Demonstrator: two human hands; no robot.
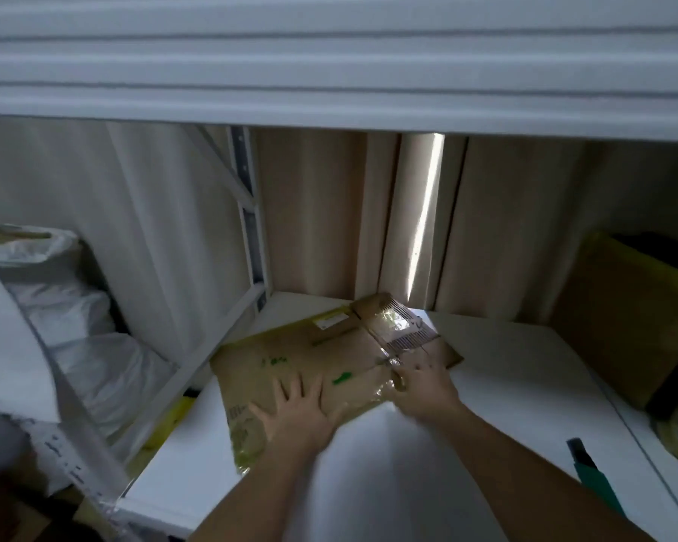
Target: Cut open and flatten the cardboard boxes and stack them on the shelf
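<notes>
A flattened cardboard box lies on the white shelf, its long axis running from the near left corner up to the far right, where its flaps point toward the curtain. The left hand presses flat on the near part, fingers spread. The right hand rests on the box's right edge; blur hides whether its fingers grip. Clear tape glints along the seams. Green marks and a small white label show, but none can be read. A teal-handled cutter lies near right on the shelf. White bags sit left.
</notes>
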